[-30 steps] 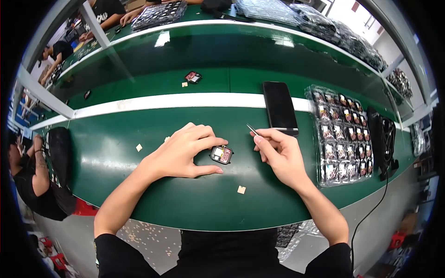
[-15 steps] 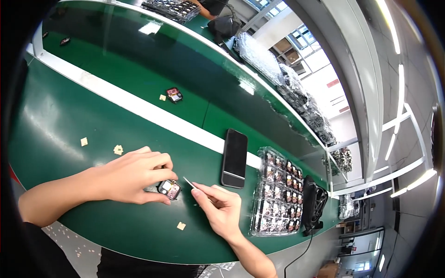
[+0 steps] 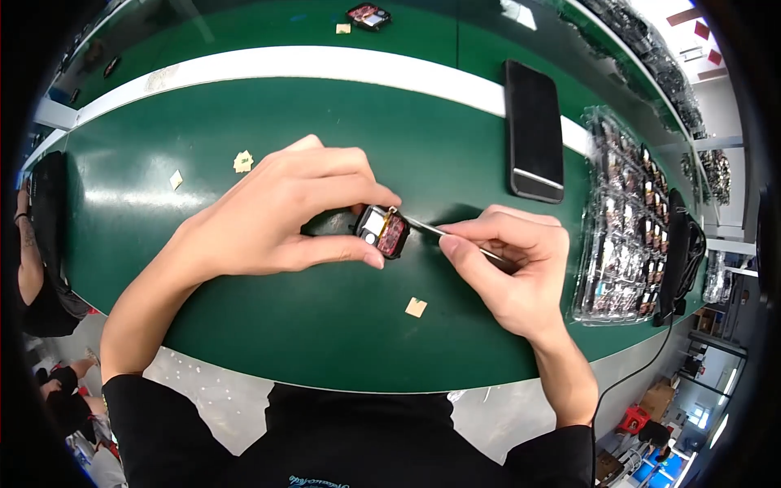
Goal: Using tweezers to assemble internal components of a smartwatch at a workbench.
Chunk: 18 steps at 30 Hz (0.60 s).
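Over the green tabletop, my left hand (image 3: 301,211) pinches a small black watch-like casing (image 3: 393,236) between thumb and fingers. Its open side faces up and shows a reddish circuit board, a silver block and a yellowish strip. My right hand (image 3: 521,260) grips a slim silver tool (image 3: 425,227), which looks like tweezers. The tool's tip meets the casing's upper right edge beside my left fingertip; what exactly it touches is too small to tell. Just below the casing, a small cream square (image 3: 416,307) lies on the table.
More cream pieces (image 3: 243,162) lie to the left. Beyond the white rail (image 3: 325,63) rests another black casing (image 3: 368,16). A dark phone (image 3: 534,130) lies at the right, near a clear tray (image 3: 598,244) of several units and a black cabled bundle (image 3: 682,252). Another person's arm (image 3: 31,260) shows at far left.
The view has turned and tilted down, so everything sits differently in it. The tool's tip, apart from the casing before, has come in to its edge. Both hands keep their grips.
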Motion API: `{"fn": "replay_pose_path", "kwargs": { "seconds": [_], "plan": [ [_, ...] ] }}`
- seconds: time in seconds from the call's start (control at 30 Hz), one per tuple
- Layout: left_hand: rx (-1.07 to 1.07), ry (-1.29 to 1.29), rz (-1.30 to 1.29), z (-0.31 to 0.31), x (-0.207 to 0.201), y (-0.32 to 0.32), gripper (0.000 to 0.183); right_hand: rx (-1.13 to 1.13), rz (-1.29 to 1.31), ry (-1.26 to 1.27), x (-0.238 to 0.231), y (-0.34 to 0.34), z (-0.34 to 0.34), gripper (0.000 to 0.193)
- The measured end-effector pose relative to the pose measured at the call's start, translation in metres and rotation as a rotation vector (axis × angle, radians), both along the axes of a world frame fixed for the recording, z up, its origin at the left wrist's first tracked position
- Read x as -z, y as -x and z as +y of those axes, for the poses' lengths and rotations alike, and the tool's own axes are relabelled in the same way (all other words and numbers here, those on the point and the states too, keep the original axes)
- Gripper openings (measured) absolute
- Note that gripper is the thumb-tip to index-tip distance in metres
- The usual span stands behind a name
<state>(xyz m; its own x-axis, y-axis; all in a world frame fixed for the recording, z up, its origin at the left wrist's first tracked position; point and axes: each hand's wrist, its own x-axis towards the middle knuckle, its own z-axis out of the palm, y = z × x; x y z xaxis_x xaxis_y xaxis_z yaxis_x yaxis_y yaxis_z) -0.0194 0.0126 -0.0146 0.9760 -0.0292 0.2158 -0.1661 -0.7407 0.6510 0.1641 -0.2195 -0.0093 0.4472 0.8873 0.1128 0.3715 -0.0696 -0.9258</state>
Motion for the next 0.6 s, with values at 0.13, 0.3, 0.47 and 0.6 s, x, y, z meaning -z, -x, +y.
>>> {"fn": "replay_pose_path", "kwargs": {
  "seconds": [0.13,0.3,0.47,0.6],
  "plan": [
    [-0.007,0.024,-0.001,0.002,0.007,-0.001,0.056,-0.008,-0.111,-0.016,0.004,0.006,0.006,0.007],
    [-0.015,0.010,-0.033,0.003,0.008,0.000,0.059,-0.029,-0.217,-0.047,0.009,0.012,0.011,0.008],
    [-0.009,0.001,-0.028,0.004,0.006,0.001,0.063,-0.017,-0.219,-0.018,0.004,0.015,0.012,0.012],
    [-0.059,0.001,0.005,0.000,0.002,-0.001,0.067,-0.015,-0.238,-0.044,0.008,0.013,0.012,0.013]
  ]
}}
